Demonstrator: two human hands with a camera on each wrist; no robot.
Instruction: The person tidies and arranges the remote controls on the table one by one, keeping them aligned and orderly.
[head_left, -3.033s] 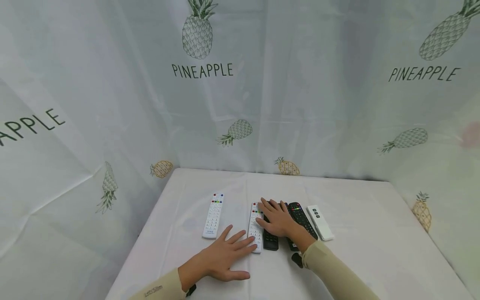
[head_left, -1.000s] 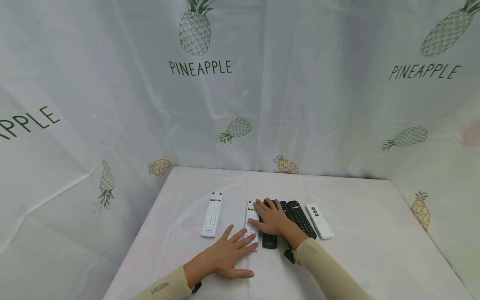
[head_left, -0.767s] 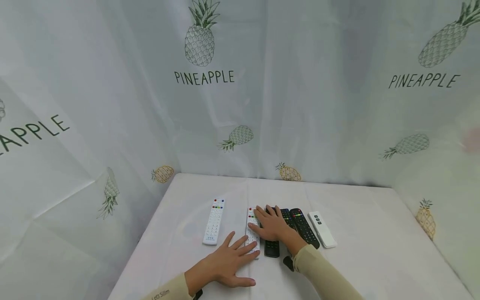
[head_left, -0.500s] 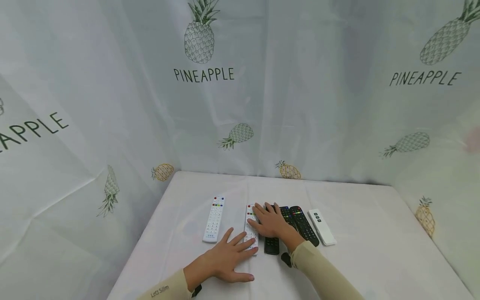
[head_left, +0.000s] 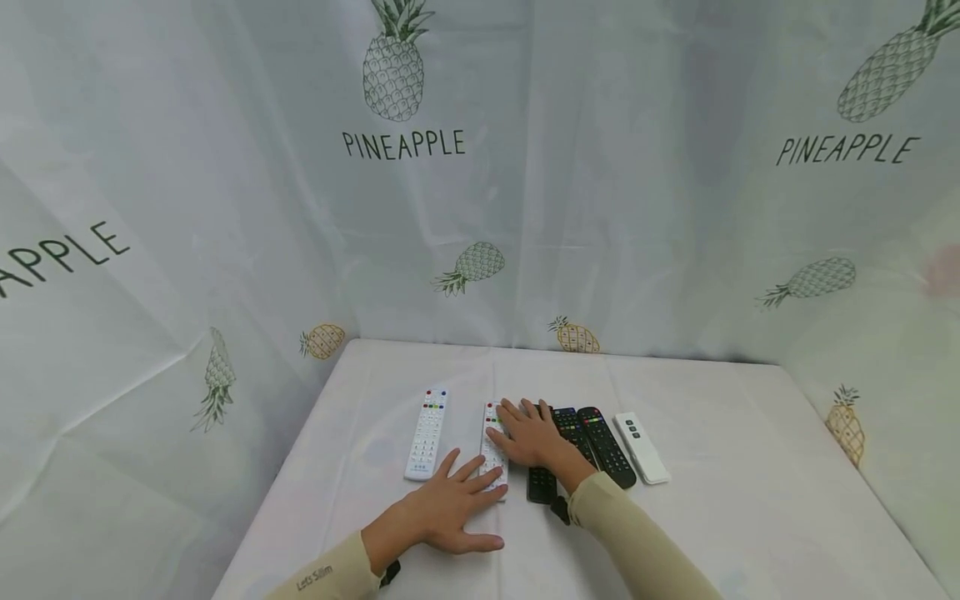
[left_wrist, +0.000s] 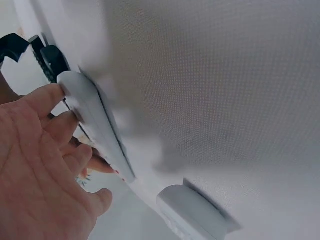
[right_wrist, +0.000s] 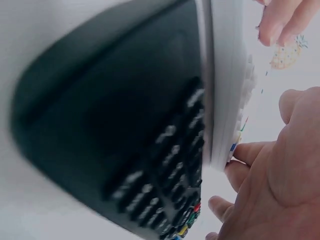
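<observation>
White remote (head_left: pixel 492 450) lies mid-table (head_left: pixel 720 467), flat, touching the black remote (head_left: pixel 540 483) on its right. We have our right hand (head_left: pixel 531 435) flat across both, fingers straight. Left hand (head_left: pixel 450 512) spread flat, fingertips on the white remote's near end. Second white remote (head_left: pixel 426 432) apart on the left; two black ones and a small white one to the right.

"PINEAPPLE" printed on the backdrop cloth (head_left: pixel 525 208) x3, partly cut at left; sleeve (head_left: pixel 318 575) reads "Let's Slim".
</observation>
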